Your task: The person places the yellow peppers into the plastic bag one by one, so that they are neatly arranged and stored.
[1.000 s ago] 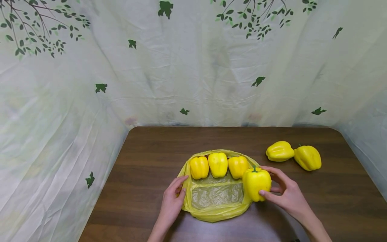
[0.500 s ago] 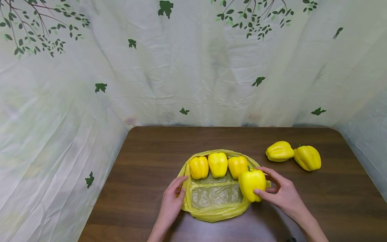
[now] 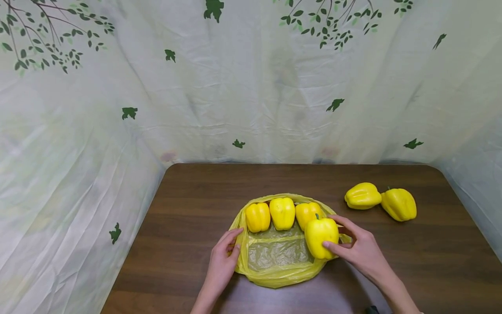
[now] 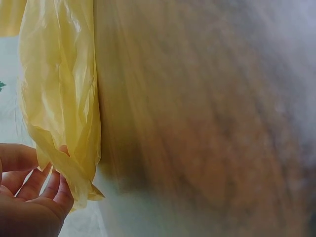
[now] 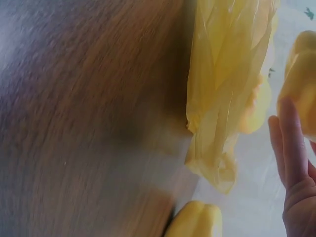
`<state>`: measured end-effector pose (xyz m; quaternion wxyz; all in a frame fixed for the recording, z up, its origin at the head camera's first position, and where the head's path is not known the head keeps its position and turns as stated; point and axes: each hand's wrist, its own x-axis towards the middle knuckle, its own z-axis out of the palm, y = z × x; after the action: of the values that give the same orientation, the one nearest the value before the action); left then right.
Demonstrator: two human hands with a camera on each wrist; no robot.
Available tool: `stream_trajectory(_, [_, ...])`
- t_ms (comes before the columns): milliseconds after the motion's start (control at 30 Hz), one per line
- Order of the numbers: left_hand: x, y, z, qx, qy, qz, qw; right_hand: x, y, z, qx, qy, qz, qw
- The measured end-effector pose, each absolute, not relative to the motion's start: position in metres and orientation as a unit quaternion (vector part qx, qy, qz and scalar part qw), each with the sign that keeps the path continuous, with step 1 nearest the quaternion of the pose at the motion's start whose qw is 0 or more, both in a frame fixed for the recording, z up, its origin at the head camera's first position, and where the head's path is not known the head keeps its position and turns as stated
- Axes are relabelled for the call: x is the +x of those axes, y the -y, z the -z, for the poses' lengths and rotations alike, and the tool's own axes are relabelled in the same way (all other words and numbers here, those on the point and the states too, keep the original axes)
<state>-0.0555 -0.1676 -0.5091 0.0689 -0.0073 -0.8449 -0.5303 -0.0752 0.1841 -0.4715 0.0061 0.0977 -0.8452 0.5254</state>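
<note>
A yellow plastic bag (image 3: pixel 276 279) lies on the table with its mouth spread wide. Three yellow bell peppers stand in a row along its far side, among them a middle pepper (image 3: pixel 282 213). My left hand (image 3: pixel 224 257) pinches the bag's left rim; the left wrist view shows its fingers (image 4: pixel 34 182) at the bunched plastic. My right hand (image 3: pixel 358 246) grips another yellow bell pepper (image 3: pixel 321 239), stem up, over the bag's right edge. In the right wrist view that held pepper (image 5: pixel 301 84) is raised beside the bag (image 5: pixel 222 98).
Two more yellow peppers lie on their sides at the back right, a left one (image 3: pixel 363 196) and a right one (image 3: pixel 399 205). The brown wooden table (image 3: pixel 188 192) ends at a leaf-print curtain (image 3: pixel 266 87) behind and at both sides.
My right hand has carried the held pepper left, from beside the bag's right edge to over it. The left hand and the bag have stayed in place.
</note>
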Motion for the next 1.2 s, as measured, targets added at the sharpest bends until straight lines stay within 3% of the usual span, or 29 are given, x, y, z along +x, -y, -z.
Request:
stream_trajectory(600, [-0.055, 0.168, 0.511, -0.014, 0.843, 0.532, 0.082, -0.076, -0.168, 0.463, 0.041, 0.857, -0.511, -0.056])
stream_trajectory(900, [-0.052, 0.16, 0.494, -0.011, 0.846, 0.527, 0.084, -0.078, -0.163, 0.462, 0.03, 0.86, -0.503, -0.078])
stream_trajectory(1200, [-0.055, 0.168, 0.511, -0.021, 0.844, 0.529, 0.085, -0.08, -0.155, 0.46, 0.013, 0.846, -0.523, -0.106])
